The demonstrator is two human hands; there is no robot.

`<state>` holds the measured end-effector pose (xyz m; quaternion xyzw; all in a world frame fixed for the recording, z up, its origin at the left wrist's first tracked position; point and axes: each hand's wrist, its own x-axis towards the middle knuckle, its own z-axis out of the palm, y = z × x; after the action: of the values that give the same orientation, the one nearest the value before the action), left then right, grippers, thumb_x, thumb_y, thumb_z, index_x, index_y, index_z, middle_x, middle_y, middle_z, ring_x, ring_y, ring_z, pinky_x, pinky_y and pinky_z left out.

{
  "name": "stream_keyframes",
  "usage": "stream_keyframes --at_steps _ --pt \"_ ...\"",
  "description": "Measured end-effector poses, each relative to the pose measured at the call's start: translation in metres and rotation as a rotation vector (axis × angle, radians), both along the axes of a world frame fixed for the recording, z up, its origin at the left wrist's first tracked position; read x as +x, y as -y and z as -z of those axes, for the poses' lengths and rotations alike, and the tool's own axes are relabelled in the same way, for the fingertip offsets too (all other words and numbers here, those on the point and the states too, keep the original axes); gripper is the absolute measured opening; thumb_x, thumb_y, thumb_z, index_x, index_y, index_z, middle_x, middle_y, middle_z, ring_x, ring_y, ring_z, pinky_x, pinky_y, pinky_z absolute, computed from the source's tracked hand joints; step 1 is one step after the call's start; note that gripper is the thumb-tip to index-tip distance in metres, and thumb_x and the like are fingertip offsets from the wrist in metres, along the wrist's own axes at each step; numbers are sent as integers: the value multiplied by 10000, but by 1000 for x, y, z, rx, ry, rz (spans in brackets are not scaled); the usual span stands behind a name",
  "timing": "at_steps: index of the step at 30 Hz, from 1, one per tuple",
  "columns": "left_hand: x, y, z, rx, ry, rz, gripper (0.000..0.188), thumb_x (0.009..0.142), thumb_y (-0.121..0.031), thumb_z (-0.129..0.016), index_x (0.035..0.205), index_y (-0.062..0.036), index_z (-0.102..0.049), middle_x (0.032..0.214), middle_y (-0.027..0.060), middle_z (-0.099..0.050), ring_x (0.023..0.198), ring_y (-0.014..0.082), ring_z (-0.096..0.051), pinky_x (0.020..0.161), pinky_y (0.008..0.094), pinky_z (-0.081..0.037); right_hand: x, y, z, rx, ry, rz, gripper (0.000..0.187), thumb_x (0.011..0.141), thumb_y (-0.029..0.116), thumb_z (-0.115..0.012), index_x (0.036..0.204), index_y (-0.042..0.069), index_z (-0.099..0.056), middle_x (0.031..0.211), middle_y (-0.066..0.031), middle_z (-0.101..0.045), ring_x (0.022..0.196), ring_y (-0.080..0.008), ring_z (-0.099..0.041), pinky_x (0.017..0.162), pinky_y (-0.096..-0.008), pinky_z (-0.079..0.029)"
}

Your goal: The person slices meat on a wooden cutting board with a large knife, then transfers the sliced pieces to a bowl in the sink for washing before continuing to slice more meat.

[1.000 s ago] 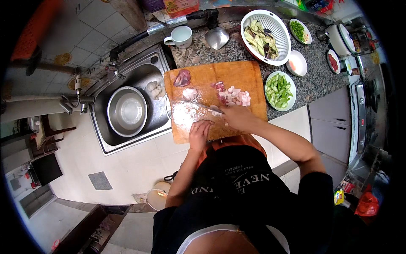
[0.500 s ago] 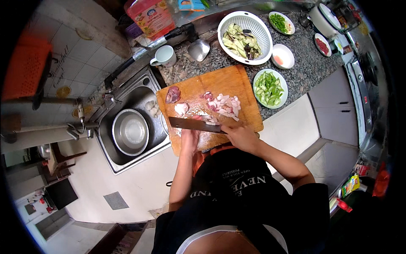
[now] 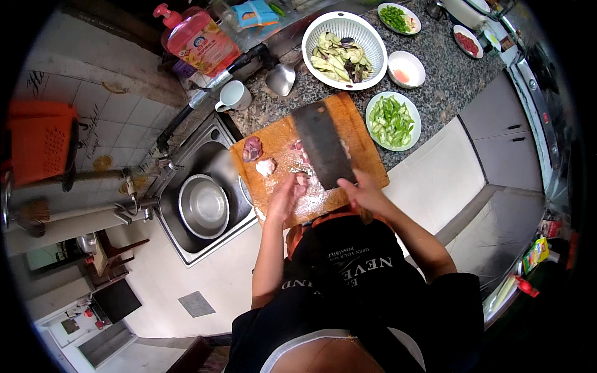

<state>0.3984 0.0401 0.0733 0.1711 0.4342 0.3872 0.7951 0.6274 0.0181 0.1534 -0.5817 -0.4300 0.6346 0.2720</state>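
Note:
My right hand [image 3: 362,191] grips the handle end of a wide dark cleaver [image 3: 323,146]. Its blade lies broadside over the wooden cutting board [image 3: 278,132] and hides most of the chopped pale meat; a few pink bits [image 3: 297,149] show at its left edge. My left hand [image 3: 285,198] is closed at the board's near side, with a small pinkish piece of meat [image 3: 301,180] at its fingertips. Left of the blade, a dark red meat chunk [image 3: 252,149] and a whitish meat chunk [image 3: 266,166] rest on the board.
A steel basin [image 3: 204,208] sits in the sink [image 3: 180,248] to the left. Beyond the board are a mug [image 3: 234,96], a metal scoop [image 3: 281,79] and a white colander [image 3: 380,68] of sliced eggplant. Cut green peppers fill a plate [image 3: 418,133] beside a white bowl [image 3: 407,68].
The cleaver has swung from lying crosswise near my left hand to standing lengthwise over the chopped meat, its blade turned broadside. My left hand has shifted slightly right and up.

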Motion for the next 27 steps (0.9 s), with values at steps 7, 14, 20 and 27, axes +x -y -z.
stream_keyframes --at_steps 7,14,20,27 --pt "20 -1 21 445 -1166 208 523 673 -177 -758 1117 -10 -537 828 103 -566 790 210 -545 691 308 -457 47 15 11 1 -90 214 176 896 182 -527 824 24 -501 517 -13 -473 400 -97 -453 383 -253 -355" --pt "57 -11 6 460 -1236 481 401 606 -79 -687 962 -26 -510 1047 174 -506 925 359 -491 824 432 -408 56 26 22 -19 -130 234 141 903 161 -512 895 21 -497 513 -6 -459 393 -95 -440 387 -250 -353" --pt "85 -4 20 463 -1024 302 310 675 -6 -657 935 -38 -492 936 107 -528 834 207 -524 712 311 -450 68 13 9 6 -97 221 117 912 145 -501 892 30 -481 508 5 -438 383 -87 -417 376 -239 -343" --pt "89 -21 -1 717 -873 118 497 731 98 -500 1208 -44 -483 1222 159 -485 951 205 -552 813 284 -457 89 4 16 4 -141 249 121 912 149 -502 895 30 -484 508 6 -435 392 -83 -419 381 -233 -342"
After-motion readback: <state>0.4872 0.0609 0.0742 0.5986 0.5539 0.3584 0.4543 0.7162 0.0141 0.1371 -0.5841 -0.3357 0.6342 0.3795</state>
